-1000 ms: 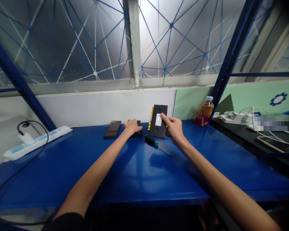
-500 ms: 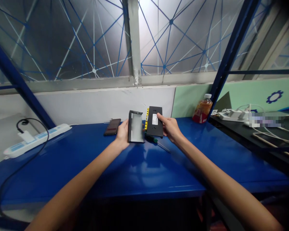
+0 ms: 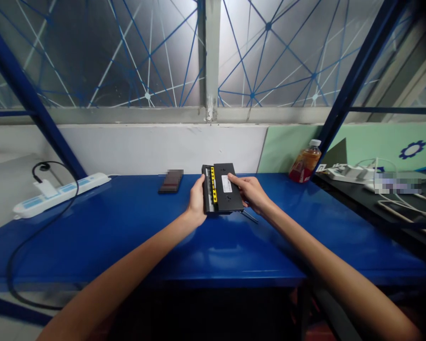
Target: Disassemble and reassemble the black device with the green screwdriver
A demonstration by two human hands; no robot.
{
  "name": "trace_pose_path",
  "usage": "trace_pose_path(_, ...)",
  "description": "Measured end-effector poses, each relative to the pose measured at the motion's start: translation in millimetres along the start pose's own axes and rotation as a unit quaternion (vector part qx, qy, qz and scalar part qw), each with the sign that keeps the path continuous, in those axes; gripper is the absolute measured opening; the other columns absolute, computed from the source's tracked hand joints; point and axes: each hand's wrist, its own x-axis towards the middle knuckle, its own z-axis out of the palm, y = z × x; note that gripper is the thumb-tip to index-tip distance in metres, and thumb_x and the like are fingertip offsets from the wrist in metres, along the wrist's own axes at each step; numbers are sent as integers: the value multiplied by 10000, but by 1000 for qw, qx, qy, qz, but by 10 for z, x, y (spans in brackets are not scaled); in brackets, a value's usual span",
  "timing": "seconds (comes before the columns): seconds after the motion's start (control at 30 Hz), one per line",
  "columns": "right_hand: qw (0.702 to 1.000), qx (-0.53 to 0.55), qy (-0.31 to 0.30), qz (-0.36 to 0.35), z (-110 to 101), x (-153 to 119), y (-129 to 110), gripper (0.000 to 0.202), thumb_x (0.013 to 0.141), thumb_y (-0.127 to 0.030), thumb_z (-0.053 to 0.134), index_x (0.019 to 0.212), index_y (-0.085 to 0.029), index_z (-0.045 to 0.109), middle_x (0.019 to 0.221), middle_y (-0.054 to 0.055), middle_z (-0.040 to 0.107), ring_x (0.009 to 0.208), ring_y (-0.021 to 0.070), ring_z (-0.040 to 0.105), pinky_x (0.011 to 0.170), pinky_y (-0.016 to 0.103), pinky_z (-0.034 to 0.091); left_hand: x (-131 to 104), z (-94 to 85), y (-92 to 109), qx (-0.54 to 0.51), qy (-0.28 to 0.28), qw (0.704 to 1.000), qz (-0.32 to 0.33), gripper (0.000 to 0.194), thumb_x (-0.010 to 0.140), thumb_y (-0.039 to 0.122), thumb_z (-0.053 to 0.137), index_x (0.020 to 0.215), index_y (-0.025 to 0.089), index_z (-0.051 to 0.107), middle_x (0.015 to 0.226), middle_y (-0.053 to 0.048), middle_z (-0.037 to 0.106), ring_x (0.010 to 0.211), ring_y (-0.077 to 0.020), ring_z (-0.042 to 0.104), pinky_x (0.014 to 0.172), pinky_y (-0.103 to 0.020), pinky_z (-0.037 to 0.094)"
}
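My left hand [image 3: 198, 201] is closed on the left edge of a black open casing [image 3: 207, 201] with a pale inside. My right hand [image 3: 252, 192] grips the right side of a black network switch base [image 3: 230, 199], thumb on top near its white label [image 3: 226, 183]. A row of yellow ports [image 3: 214, 187] runs along the base's left edge. The base overlaps the casing, hiding most of it, and both are held above the blue table. Beneath and to the right lies a screwdriver [image 3: 250, 217]; only its shaft shows.
A dark phone [image 3: 171, 182] lies left of my hands on the blue table [image 3: 128, 237]. Further left is a white power strip [image 3: 64, 194] with a black cable. A drink bottle [image 3: 306, 162] stands at the back right, beside white cables and adapters [image 3: 355, 171] on a black surface.
The casing and the switch base have come together, the base now lying over the casing. The screwdriver's green handle is now hidden. The whole view has shifted slightly.
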Motion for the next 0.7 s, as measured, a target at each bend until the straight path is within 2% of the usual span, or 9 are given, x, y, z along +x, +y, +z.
trace_pose_path(0.13, 1000, -11, 8, 10, 37, -28, 10, 433, 791, -543, 669, 624, -148, 605, 382, -34, 479, 256, 70, 354, 247, 209, 187, -36, 28, 13, 22, -10, 999, -31, 432, 969, 388, 411, 1132, 85, 672, 923, -128, 748, 864, -265, 716, 825, -397, 555)
trace_pose_path(0.3, 1000, -5, 8, 2, 72, -56, 4, 454, 770, -560, 683, 582, -166, 560, 341, -43, 450, 246, 72, 352, 243, 205, 202, -24, 5, -1, 47, -2, 998, -34, 434, 970, 405, 403, 1099, 99, 683, 907, -118, 747, 802, -253, 718, 775, -382, 564)
trace_pose_path(0.57, 1000, -22, -16, 2, 64, -27, 96, 488, 793, -577, 655, 540, -182, 522, 294, -43, 414, 221, 85, 356, 229, 205, 234, -22, -20, 4, 60, 17, 997, -43, 346, 923, 362, 505, 1021, 87, 691, 752, -89, 733, 679, -219, 704, 662, -314, 564)
trace_pose_path(0.7, 999, -25, -27, 9, 51, -22, 109, 501, 806, -589, 634, 536, -183, 518, 303, -19, 455, 218, 101, 392, 225, 207, 246, -29, -14, 17, 88, 23, 994, -60, 323, 898, 340, 533, 1028, 79, 671, 723, -96, 720, 573, -202, 675, 595, -317, 555)
